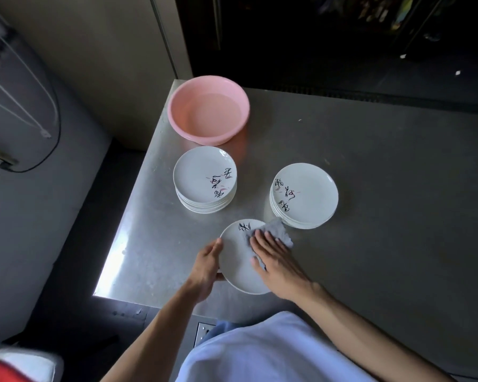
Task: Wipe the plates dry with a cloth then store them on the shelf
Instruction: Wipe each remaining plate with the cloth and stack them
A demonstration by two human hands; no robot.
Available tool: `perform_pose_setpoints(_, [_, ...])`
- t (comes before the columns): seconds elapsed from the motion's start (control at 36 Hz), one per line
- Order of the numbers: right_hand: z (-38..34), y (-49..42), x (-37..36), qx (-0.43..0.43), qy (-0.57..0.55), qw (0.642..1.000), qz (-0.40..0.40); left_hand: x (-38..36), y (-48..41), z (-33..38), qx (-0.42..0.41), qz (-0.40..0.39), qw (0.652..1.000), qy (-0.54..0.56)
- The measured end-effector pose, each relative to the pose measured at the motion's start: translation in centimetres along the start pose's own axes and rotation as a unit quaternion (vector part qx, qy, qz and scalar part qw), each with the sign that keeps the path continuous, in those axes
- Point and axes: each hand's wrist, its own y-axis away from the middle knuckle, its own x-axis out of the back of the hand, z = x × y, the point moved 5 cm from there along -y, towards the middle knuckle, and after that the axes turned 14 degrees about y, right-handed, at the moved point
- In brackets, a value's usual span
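Note:
A white plate (236, 264) with black brush lettering is held near the front of the steel table. My left hand (207, 264) grips its left rim, thumb on top. My right hand (278, 261) lies flat with straight fingers on a grey cloth (276, 230), pressing it onto the plate's right side. Two stacks of the same plates stand behind: one stack (204, 179) at the left centre and another stack (305, 195) to the right, close to the cloth.
A pink basin (209, 108) holding water sits at the table's far left corner. The steel table (398, 188) stretches to the right. Its left edge drops to a dark floor. A wall with cables is at the left; no shelf is in sight.

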Motion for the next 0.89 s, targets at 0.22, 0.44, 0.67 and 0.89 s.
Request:
perform_pose_setpoints(0.22, [-2.8, -0.1, 3.0, 0.148, -0.055, 0.984, 0.078, -1.7, -0.1, 2.5, -0.055, -0.010, 0.998, 0.023])
perform_pose_setpoints(0.44, [0.7, 2.2, 4.3, 0.140, -0.127, 0.967, 0.170, -1.4, -0.4, 7.8, -0.169, 0.023, 0.985, 0.020])
perform_pose_setpoints(0.67, [4.9, 3.7, 4.2, -0.050, -0.209, 0.967, 0.134, -4.9, -1.0, 10.2, -0.223, -0.008, 0.974, -0.031])
perform_pose_setpoints(0.89, [7.3, 4.8, 2.2, -0.136, -0.214, 0.966, 0.047, -9.3, -3.0, 10.5, -0.189, -0.015, 0.982, -0.008])
